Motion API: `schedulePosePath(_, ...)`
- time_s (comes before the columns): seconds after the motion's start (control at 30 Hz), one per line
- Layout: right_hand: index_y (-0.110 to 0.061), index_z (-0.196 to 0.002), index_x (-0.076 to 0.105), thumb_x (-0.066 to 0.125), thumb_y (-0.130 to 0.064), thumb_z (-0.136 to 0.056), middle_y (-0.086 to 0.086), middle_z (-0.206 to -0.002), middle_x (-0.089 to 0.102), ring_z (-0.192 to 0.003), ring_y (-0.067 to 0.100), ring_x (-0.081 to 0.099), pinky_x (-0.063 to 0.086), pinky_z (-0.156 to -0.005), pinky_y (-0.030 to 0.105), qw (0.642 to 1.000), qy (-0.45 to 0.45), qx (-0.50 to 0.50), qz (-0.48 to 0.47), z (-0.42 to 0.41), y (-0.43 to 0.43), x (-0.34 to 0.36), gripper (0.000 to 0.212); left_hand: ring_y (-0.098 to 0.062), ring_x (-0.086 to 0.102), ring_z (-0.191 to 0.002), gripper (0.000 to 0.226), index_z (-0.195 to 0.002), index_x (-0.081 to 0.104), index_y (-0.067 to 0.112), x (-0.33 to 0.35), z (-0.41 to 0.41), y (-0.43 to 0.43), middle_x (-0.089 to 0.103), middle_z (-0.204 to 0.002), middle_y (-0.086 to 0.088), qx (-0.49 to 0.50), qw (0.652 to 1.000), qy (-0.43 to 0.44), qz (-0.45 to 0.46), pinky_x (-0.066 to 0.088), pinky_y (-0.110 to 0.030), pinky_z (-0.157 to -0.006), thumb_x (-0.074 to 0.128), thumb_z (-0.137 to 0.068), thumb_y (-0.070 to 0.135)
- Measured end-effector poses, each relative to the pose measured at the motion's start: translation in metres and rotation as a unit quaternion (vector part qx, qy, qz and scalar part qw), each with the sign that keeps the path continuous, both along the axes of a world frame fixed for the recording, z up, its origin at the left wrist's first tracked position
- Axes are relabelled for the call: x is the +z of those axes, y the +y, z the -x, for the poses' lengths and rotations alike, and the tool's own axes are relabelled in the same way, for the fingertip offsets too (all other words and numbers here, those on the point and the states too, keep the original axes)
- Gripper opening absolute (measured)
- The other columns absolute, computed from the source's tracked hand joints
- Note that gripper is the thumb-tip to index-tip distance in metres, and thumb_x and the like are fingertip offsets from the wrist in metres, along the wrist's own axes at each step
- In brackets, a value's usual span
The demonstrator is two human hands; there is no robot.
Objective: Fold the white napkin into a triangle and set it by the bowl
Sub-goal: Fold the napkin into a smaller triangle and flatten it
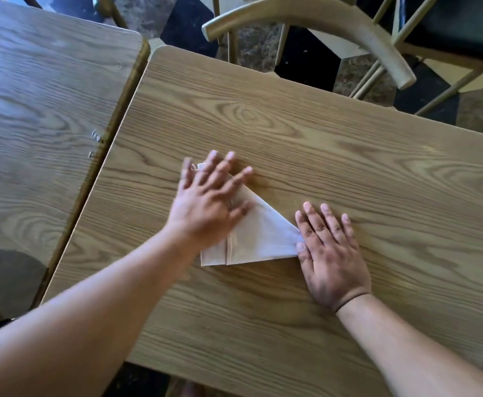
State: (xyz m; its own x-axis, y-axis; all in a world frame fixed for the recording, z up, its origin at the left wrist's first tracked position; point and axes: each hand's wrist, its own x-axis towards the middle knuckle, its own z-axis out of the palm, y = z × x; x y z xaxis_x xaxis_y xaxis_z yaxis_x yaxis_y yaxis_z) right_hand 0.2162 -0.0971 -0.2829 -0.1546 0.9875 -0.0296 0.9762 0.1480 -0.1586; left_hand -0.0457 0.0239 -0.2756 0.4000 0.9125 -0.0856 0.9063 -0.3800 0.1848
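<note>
The white napkin point(259, 236) lies folded in a flat triangle on my wooden table point(349, 156). My left hand point(206, 207) presses it open-palmed; my right hand point(330, 259), also flat, pins its right corner.

Wooden table point(335, 144) carries a folded white napkin point(263, 233).

Two bare forearms, no sleeves in view. Left hand point(206, 207) bare, no rings or watch visible (slightly motion-blurred). Right hand point(330, 259) bare too, short nails, with a thin dark band around the wrist point(349, 300), like a hair tie or cord. No gloves.
</note>
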Motion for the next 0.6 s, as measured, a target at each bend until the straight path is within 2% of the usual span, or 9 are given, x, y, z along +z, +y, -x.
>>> schedulePosePath(0.07, -0.016, -0.160, 0.041, 0.036, -0.036, -0.104, 0.004, -0.170, 0.032, -0.158, 0.031, 0.027, 0.022, -0.125, 0.062, 1.000, 0.005, -0.002, 0.000, 0.000, 0.000, 0.000, 0.059, -0.015, -0.002, -0.163, 0.070, -0.162, 0.022, 0.051, 0.006, 0.013, 0.015, 0.009, -0.177, 0.011, 0.047, 0.998, 0.012, 0.038, -0.005, -0.058, -0.129, 0.029, -0.098, 0.077)
schedulePosePath(0.2, -0.016, -0.156, 0.047, 0.039, -0.032, -0.102, 0.004, -0.166, 0.039, -0.156, 0.032, 0.032, 0.024, -0.124, 0.063, 0.999, 0.031, -0.005, -0.018, 0.002, -0.001, -0.001, 0.057, -0.013, -0.008, -0.163, 0.067, -0.162, 0.019, 0.053, 0.010, 0.012, 0.019, 0.005, -0.177, 0.012, 0.047, 0.998, 0.009, 0.050, -0.007, -0.056, -0.129, 0.026, -0.099, 0.076)
schedulePosePath(0.3, -0.010, -0.143, 0.060, 0.050, -0.016, -0.092, 0.010, -0.153, 0.056, -0.150, 0.036, 0.042, 0.025, -0.123, 0.065, 0.986, 0.136, -0.076, -0.062, 0.018, 0.009, 0.004, 0.053, -0.013, -0.009, -0.163, 0.066, -0.161, 0.018, 0.053, 0.010, 0.013, 0.019, 0.005, -0.177, 0.012, 0.054, 0.997, 0.013, 0.054, -0.008, -0.056, -0.129, 0.024, -0.099, 0.075)
schedulePosePath(0.37, -0.005, -0.144, 0.058, 0.055, -0.009, -0.087, 0.014, -0.148, 0.058, -0.149, 0.038, 0.042, 0.025, -0.124, 0.063, 0.976, 0.182, -0.086, -0.085, 0.048, 0.025, 0.013, 0.057, -0.014, -0.007, -0.163, 0.066, -0.161, 0.020, 0.052, 0.011, 0.012, 0.020, 0.007, -0.177, 0.012, 0.052, 0.997, 0.008, 0.051, -0.007, -0.057, -0.129, 0.024, -0.099, 0.075)
schedulePosePath(0.43, -0.003, -0.152, 0.048, 0.052, -0.017, -0.092, 0.017, -0.156, 0.051, -0.152, 0.039, 0.037, 0.025, -0.125, 0.060, 0.976, 0.205, -0.031, -0.071, 0.085, 0.041, 0.020, 0.062, -0.015, -0.004, -0.163, 0.066, -0.161, 0.023, 0.051, 0.012, 0.011, 0.020, 0.009, -0.177, 0.011, 0.052, 0.997, 0.002, 0.051, -0.005, -0.057, -0.129, 0.024, -0.099, 0.074)
schedulePosePath(0.47, -0.004, -0.156, 0.042, 0.049, -0.026, -0.096, 0.018, -0.161, 0.044, -0.154, 0.039, 0.033, 0.023, -0.127, 0.058, 0.978, 0.202, -0.007, -0.043, 0.101, 0.045, 0.019, 0.064, -0.015, -0.003, -0.163, 0.066, -0.161, 0.023, 0.051, 0.012, 0.011, 0.020, 0.010, -0.177, 0.011, 0.051, 0.997, 0.001, 0.053, -0.005, -0.057, -0.129, 0.022, -0.099, 0.074)
schedulePosePath(0.53, -0.007, -0.162, 0.031, 0.042, -0.040, -0.101, 0.013, -0.170, 0.031, -0.158, 0.035, 0.025, 0.016, -0.129, 0.056, 0.990, 0.140, 0.021, 0.008, 0.112, 0.045, 0.009, 0.070, -0.016, -0.001, -0.163, 0.067, -0.161, 0.023, 0.052, 0.012, 0.011, 0.019, 0.011, -0.177, 0.010, 0.049, 0.997, 0.001, 0.053, -0.004, -0.057, -0.130, 0.020, -0.097, 0.073)
schedulePosePath(0.6, -0.012, -0.164, 0.029, 0.044, -0.043, -0.102, 0.008, -0.173, 0.024, -0.160, 0.033, 0.020, 0.013, -0.128, 0.056, 0.997, 0.063, 0.042, 0.015, 0.092, 0.033, -0.002, 0.071, -0.015, -0.002, -0.163, 0.066, -0.161, 0.023, 0.052, 0.011, 0.011, 0.019, 0.010, -0.177, 0.011, 0.049, 0.998, 0.001, 0.050, -0.004, -0.057, -0.130, 0.024, -0.098, 0.073)
